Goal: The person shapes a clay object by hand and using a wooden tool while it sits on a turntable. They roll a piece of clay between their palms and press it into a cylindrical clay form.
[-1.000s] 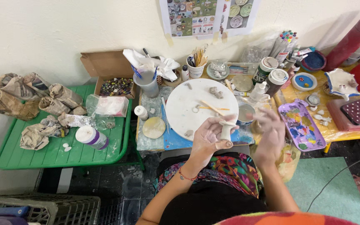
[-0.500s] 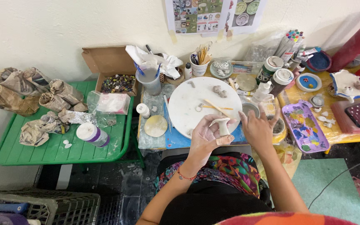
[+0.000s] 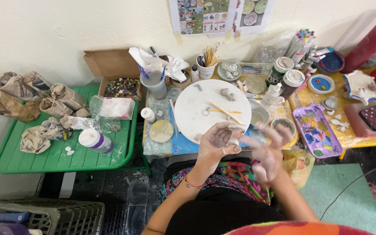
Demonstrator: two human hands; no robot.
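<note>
My left hand (image 3: 214, 142) is cupped palm up just below the round white board (image 3: 196, 104) and holds a small pale clay piece (image 3: 233, 134) between thumb and fingers. My right hand (image 3: 264, 146), blurred with motion, hovers beside the piece with fingers spread and nothing visible in it. On the board lie a wooden stick (image 3: 227, 114), a small clay ring (image 3: 206, 112) and a couple of grey clay lumps (image 3: 228, 94).
A purple paint palette tray (image 3: 317, 130) sits to the right, with jars and a cup of brushes (image 3: 205, 65) behind the board. At the left a green table (image 3: 57, 154) carries newspaper bundles, a white bottle (image 3: 94, 140) and a cardboard box of beads (image 3: 122, 86).
My right hand has dropped from the table's edge down to the clay piece and is moving fast. The left hand has turned a little and still holds the piece.
</note>
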